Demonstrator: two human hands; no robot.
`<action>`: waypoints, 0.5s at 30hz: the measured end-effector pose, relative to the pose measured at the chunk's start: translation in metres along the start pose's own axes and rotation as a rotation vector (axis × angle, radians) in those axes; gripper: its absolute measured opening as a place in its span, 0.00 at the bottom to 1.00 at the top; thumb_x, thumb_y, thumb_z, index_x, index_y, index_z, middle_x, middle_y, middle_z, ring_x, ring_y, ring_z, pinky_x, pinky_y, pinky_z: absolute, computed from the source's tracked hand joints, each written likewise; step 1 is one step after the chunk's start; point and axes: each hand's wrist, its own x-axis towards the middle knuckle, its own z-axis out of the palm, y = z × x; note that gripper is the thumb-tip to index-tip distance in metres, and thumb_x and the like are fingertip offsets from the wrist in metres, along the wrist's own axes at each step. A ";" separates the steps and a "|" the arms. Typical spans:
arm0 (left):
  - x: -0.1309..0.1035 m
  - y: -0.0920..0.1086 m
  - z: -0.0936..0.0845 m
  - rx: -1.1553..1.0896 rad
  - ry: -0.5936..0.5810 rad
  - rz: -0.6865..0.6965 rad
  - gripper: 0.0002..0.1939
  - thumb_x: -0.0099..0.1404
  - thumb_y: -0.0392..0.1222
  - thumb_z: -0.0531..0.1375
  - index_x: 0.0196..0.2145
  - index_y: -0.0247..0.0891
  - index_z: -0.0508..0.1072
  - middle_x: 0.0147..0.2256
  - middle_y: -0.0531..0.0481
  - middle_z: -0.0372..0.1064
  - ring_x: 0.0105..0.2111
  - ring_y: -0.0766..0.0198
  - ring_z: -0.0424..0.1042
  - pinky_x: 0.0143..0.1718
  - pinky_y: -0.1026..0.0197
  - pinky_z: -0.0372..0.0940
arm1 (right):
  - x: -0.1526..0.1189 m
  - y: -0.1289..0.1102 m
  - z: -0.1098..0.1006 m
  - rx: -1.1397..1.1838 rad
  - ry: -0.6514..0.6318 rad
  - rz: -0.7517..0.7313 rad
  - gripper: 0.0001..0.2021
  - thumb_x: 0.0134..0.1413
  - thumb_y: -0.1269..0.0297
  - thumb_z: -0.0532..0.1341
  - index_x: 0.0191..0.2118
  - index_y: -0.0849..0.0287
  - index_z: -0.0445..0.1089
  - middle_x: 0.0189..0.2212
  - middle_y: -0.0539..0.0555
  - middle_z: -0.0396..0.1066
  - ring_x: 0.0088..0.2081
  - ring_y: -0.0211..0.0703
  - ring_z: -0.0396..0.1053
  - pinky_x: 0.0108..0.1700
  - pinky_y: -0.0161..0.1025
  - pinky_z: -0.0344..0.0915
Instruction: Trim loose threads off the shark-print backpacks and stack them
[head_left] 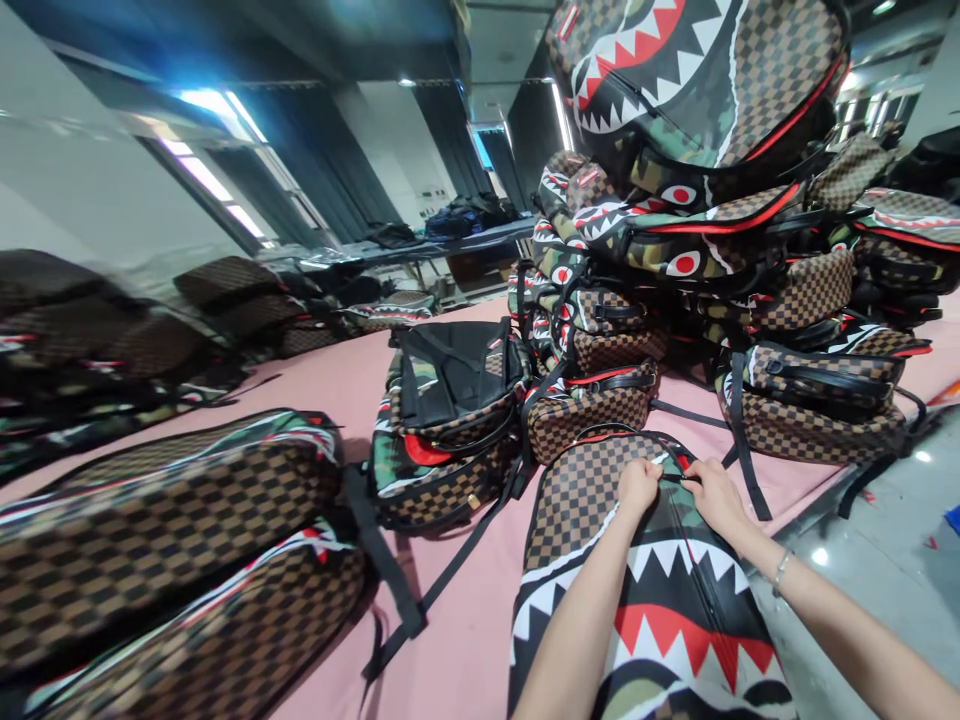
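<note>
Brown-and-black checkered backpack with shark-mouth print [675, 570]: lower right of centre, lying front panel up, top end pointing away, cut by bottom of frame; white teeth, red band, green camo patches.
Black trim [679, 456]: near top end of that backpack, between the two hands.
Left hand [637, 487]: fingertips pinching at the trim, forearm crossing the print.
Right hand [711, 492]: just beside the left, fingertips also pinching the trim; exact bit between the fingers too small to tell.
Silver-coloured bracelet [782, 572]: right wrist.
Pink table cover [465, 630]: under the bags, lower centre, running to mid-right.
Camo-and-checkered backpack with black back panel [465, 380]: centre, panel up, red patch at its front.
Black webbing strap [384, 560]: left of centre, trailing over the pink.
Large checkered bags [165, 540]: lower left, side by side, cut by frame edge.
Tall pile of shark-print backpacks [690, 245]: upper right, top one tilted.
Checkered backpack with black handle [817, 420]: right, near table edge.
Dark brown bag stack [112, 330]: far left, blurred.
Glossy grey floor [877, 580]: lower right.
Dark curtains [322, 160]: upper left, beside bright windows [199, 175].
</note>
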 end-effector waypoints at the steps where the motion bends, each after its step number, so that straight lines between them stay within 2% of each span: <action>1: 0.000 0.000 0.000 -0.009 0.008 -0.001 0.10 0.60 0.44 0.55 0.30 0.34 0.72 0.32 0.46 0.73 0.35 0.61 0.71 0.37 0.59 0.61 | 0.000 0.000 0.001 0.023 0.005 0.007 0.05 0.51 0.70 0.57 0.34 0.58 0.69 0.32 0.54 0.62 0.35 0.44 0.65 0.35 0.36 0.59; 5: -0.003 0.007 -0.007 -0.047 0.037 0.016 0.08 0.58 0.40 0.55 0.25 0.36 0.71 0.29 0.46 0.73 0.33 0.60 0.70 0.34 0.63 0.59 | 0.002 -0.005 0.005 0.147 0.040 0.047 0.05 0.49 0.72 0.57 0.32 0.57 0.69 0.32 0.53 0.61 0.34 0.44 0.64 0.36 0.38 0.59; 8: -0.019 0.019 -0.018 -0.086 0.037 0.088 0.11 0.59 0.42 0.53 0.23 0.36 0.69 0.25 0.48 0.71 0.30 0.61 0.69 0.32 0.63 0.60 | 0.000 -0.003 0.002 0.278 0.096 0.093 0.04 0.47 0.72 0.57 0.29 0.57 0.68 0.32 0.53 0.62 0.35 0.44 0.65 0.39 0.39 0.59; 10: -0.042 0.022 -0.025 -0.112 0.010 0.170 0.13 0.57 0.45 0.53 0.21 0.36 0.69 0.22 0.50 0.68 0.28 0.61 0.68 0.30 0.63 0.61 | -0.008 0.007 -0.006 0.388 0.140 0.131 0.02 0.48 0.68 0.58 0.30 0.56 0.68 0.33 0.52 0.64 0.37 0.43 0.65 0.40 0.38 0.60; 12: -0.075 0.016 -0.030 -0.137 -0.042 0.252 0.13 0.54 0.48 0.57 0.19 0.37 0.69 0.21 0.51 0.67 0.26 0.61 0.68 0.28 0.63 0.62 | -0.025 0.024 -0.015 0.509 0.173 0.196 0.07 0.50 0.59 0.57 0.31 0.56 0.66 0.31 0.51 0.66 0.34 0.41 0.66 0.36 0.36 0.62; 13: -0.095 0.009 -0.033 -0.185 -0.062 0.275 0.12 0.51 0.49 0.59 0.19 0.38 0.70 0.22 0.51 0.68 0.26 0.61 0.68 0.28 0.63 0.63 | -0.039 0.034 -0.020 0.570 0.179 0.244 0.12 0.50 0.52 0.55 0.31 0.56 0.65 0.27 0.50 0.65 0.29 0.40 0.65 0.31 0.35 0.62; 15: -0.136 -0.010 -0.040 -0.233 0.015 0.182 0.09 0.51 0.51 0.61 0.23 0.45 0.73 0.28 0.52 0.71 0.29 0.58 0.69 0.27 0.61 0.65 | -0.075 0.055 -0.028 0.680 0.171 0.366 0.22 0.49 0.41 0.50 0.27 0.57 0.62 0.17 0.45 0.59 0.17 0.35 0.57 0.19 0.33 0.55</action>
